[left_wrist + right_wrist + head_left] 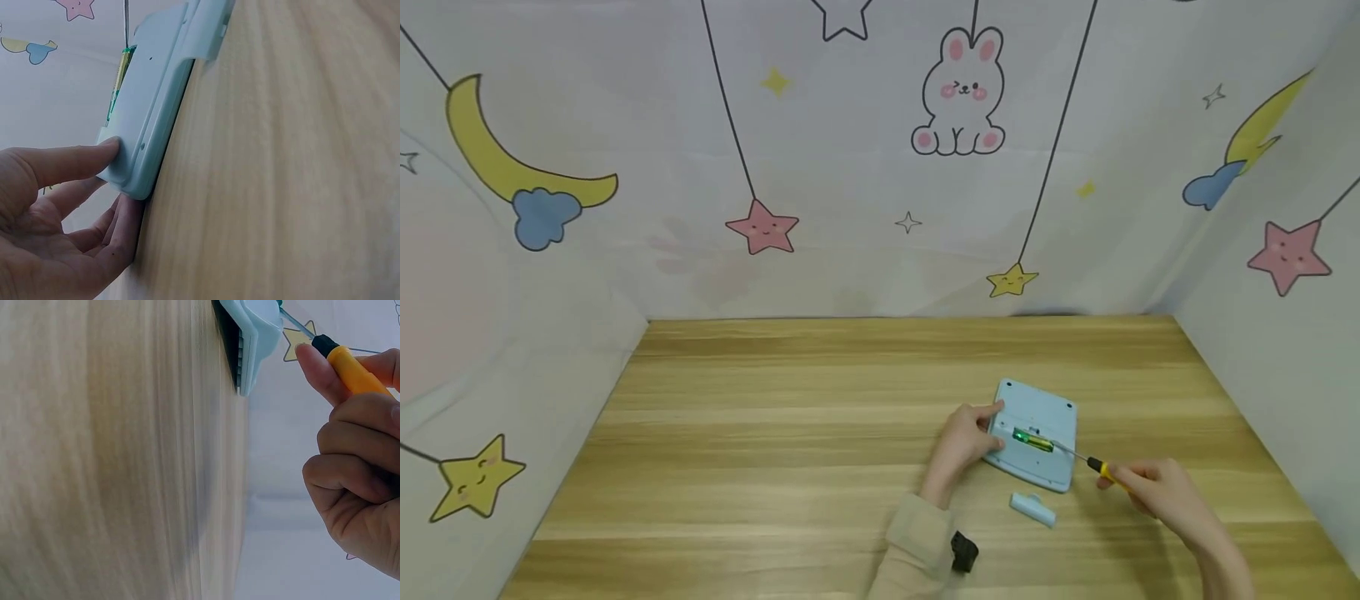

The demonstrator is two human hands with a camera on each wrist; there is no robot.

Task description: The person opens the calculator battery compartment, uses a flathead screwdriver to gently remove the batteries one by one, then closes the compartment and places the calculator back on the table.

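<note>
A light blue calculator (1032, 407) lies face down on the wooden table, its battery slot uncovered. In the slot sits a green and gold battery (1033, 440). My left hand (964, 437) holds the calculator's left edge; in the left wrist view the thumb (94, 157) presses on its back while other fingers lie along the side. My right hand (1168, 500) grips a screwdriver (356, 370) with a yellow and black handle. The metal shaft points left, its tip right at the battery's right end. Just in front of the calculator lies the light blue battery cover (1033, 509).
A small black object (964, 552) is beside the left sleeve (917, 542). White cloth (850, 275) printed with stars, moons and a rabbit rises at the back and both sides of the table (760, 467).
</note>
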